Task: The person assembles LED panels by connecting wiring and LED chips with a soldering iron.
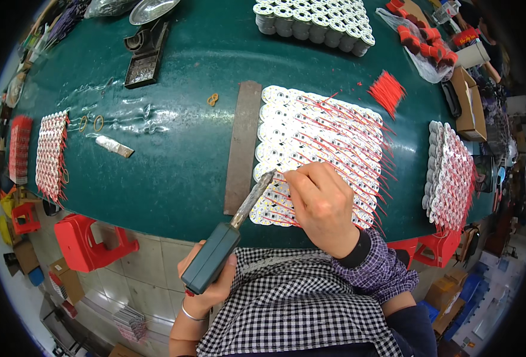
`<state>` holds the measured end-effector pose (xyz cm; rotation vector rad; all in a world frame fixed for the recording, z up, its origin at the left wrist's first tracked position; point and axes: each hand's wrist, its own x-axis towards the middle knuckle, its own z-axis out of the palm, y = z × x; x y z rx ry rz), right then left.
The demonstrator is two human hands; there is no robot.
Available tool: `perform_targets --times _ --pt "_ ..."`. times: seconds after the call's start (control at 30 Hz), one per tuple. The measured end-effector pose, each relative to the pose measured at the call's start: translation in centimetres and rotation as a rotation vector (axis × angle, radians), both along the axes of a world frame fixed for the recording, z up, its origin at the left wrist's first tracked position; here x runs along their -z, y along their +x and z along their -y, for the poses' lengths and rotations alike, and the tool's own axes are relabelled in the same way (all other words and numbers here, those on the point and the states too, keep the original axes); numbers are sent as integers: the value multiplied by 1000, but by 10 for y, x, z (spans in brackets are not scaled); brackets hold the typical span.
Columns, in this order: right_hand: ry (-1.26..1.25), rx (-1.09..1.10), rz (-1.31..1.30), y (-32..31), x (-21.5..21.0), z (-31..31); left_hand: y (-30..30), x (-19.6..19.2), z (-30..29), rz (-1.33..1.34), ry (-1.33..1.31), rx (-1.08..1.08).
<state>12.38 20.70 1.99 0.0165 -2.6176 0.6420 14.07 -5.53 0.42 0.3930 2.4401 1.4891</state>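
Risk noted: the soldering iron (239, 217) tip could have slipped off its pad and bridged neighbouring round white boards (319, 149), given the shallow angle. Your left hand (206, 285) gripped its green handle below the desk (174, 160) edge; right hand (321, 205) fingers pinched a red wire (287, 177) onto the boards.

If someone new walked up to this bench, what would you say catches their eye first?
Most striking is the big sheet of round white LED boards bristling with red wires, at the middle of the green table. At its near edge, the left hand holds a soldering iron, tip on the boards, beside the right hand. More board stacks sit at the far right and far left.
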Motion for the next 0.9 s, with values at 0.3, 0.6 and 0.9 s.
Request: perform_targets --times 0.3,0.6,0.9 --pt "12 -3 28 1 -4 -4 8 8 6 -60 37 -66" --pt "65 70 18 -18 -50 -79 -13 4 0 -23 308 -59" --pt "-103 -167 163 -81 -8 -132 -14 -8 -14 92 420 -238"
